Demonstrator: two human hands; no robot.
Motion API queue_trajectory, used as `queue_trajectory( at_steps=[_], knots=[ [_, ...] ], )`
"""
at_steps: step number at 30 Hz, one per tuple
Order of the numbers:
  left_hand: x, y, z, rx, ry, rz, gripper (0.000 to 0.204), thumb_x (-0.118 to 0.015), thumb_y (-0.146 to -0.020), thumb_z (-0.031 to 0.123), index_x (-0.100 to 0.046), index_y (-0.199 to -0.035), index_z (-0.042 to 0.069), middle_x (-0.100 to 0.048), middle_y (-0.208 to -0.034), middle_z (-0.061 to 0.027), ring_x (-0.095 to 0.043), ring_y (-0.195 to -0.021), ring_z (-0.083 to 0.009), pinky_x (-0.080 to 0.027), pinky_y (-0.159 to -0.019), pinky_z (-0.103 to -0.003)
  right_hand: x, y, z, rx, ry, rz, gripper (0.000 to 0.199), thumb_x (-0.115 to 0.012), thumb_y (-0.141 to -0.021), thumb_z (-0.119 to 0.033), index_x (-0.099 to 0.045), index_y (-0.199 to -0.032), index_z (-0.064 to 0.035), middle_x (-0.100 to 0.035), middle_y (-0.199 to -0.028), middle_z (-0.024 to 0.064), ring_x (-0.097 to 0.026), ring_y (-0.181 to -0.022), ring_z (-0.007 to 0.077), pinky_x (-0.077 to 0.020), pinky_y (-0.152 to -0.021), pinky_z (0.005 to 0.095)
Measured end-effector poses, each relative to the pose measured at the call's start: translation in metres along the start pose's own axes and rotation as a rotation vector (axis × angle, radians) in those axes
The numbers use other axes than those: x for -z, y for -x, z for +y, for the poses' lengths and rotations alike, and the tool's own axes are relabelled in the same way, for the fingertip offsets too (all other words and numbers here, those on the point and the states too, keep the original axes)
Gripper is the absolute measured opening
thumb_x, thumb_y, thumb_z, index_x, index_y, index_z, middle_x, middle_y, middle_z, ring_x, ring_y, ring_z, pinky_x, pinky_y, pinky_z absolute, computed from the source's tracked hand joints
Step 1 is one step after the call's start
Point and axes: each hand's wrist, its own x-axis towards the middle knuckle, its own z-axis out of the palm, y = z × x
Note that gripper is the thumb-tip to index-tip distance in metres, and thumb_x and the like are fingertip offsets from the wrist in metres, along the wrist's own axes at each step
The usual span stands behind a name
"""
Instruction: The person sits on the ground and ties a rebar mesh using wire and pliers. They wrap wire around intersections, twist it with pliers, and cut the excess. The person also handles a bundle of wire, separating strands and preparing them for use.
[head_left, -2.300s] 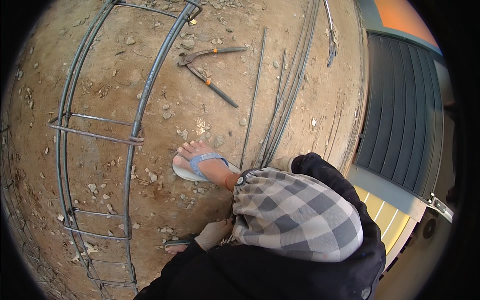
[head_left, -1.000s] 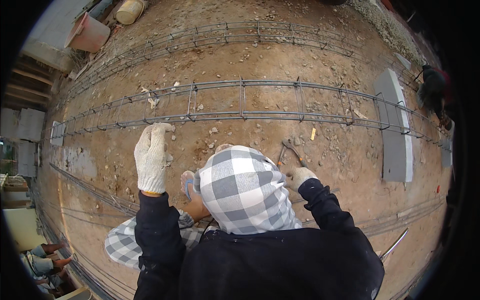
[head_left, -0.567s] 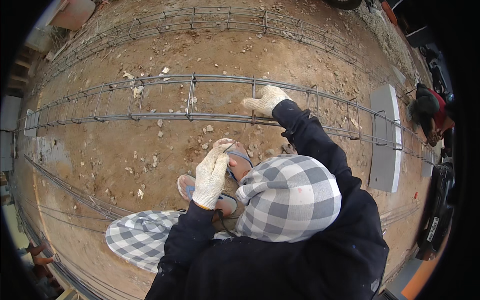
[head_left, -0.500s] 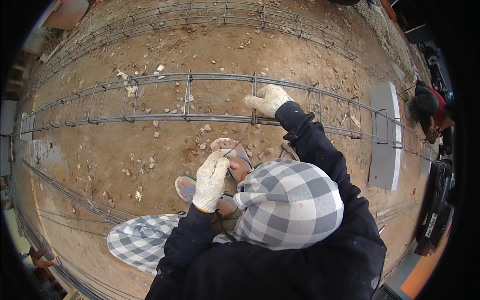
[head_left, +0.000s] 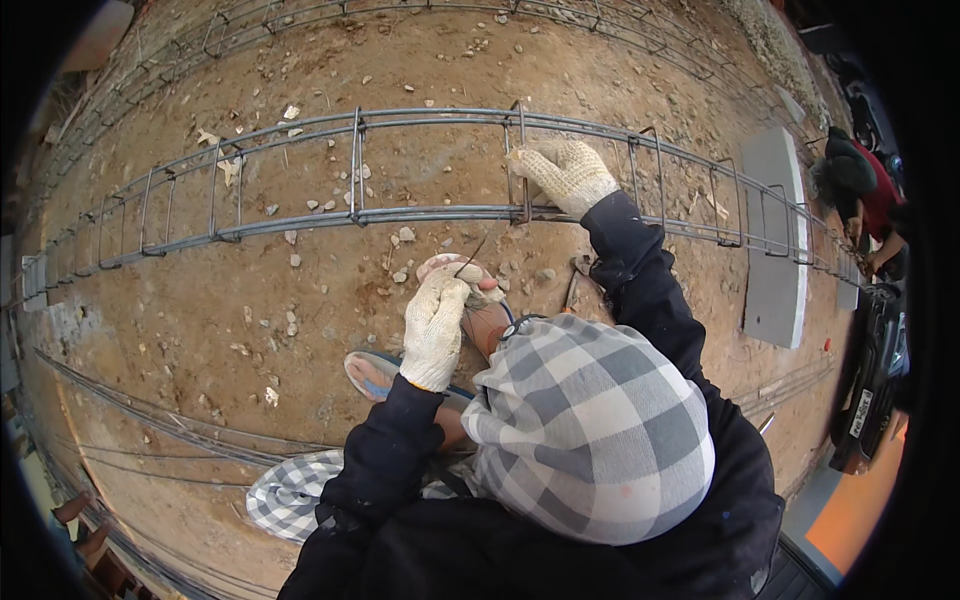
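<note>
A long rebar cage (head_left: 430, 214) of steel bars and square stirrups runs left to right in front of me. My right hand (head_left: 568, 178), in a cream knitted glove, reaches over the near bars with its fingers closed around an upright stirrup (head_left: 518, 195). My left hand (head_left: 434, 325), gloved alike, is closed above my foot, apart from the cage. Thin tie wire (head_left: 476, 252) is pinched in it, slanting up toward the foot of that stirrup; whether the tip touches the bars I cannot tell. A dark hand tool (head_left: 573, 288) lies on the ground below my right wrist.
A second rebar cage (head_left: 430, 6) lies farther off. A grey block (head_left: 772, 240) stands beneath the cage at right, with a person in red (head_left: 880, 205) crouching beyond. Loose bars (head_left: 150, 408) lie at left. Stones dot the dirt.
The view has shifted, so the cage sits higher in it. My right hand stays at the same stirrup, its fingers drawn closer around it. My left hand still holds the wire, slightly nearer the cage.
</note>
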Motion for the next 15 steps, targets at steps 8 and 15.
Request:
queue_trajectory(
  at_steps=[8,15],
  knots=[
    [0.018,0.023,-0.042,0.457,0.799,0.096,0.018,-0.049,-0.104,0.022,-0.057,-0.112,0.008,-0.056,-0.085,-0.0052,-0.040,-0.052,-0.0082,-0.043,-0.058,-0.028,0.033,0.062,0.015,0.121,0.003,0.264,0.024,-0.058,-0.099,-0.015,-0.066,-0.115,0.0010,-0.072,-0.098,0.0100,-0.072,-0.089,0.0167,-0.0575,-0.076,0.0272],
    [0.013,-0.006,-0.047,0.333,0.894,-0.078,0.021,-0.045,-0.106,0.025,-0.055,-0.113,0.008,-0.055,-0.085,-0.0056,-0.037,-0.053,-0.0086,-0.037,-0.054,-0.026,0.019,0.052,0.010,0.298,0.126,0.290,0.019,-0.064,-0.094,-0.012,-0.069,-0.108,0.0002,-0.071,-0.088,0.0095,-0.072,-0.084,0.0129,-0.0558,-0.072,0.0269]
  ],
)
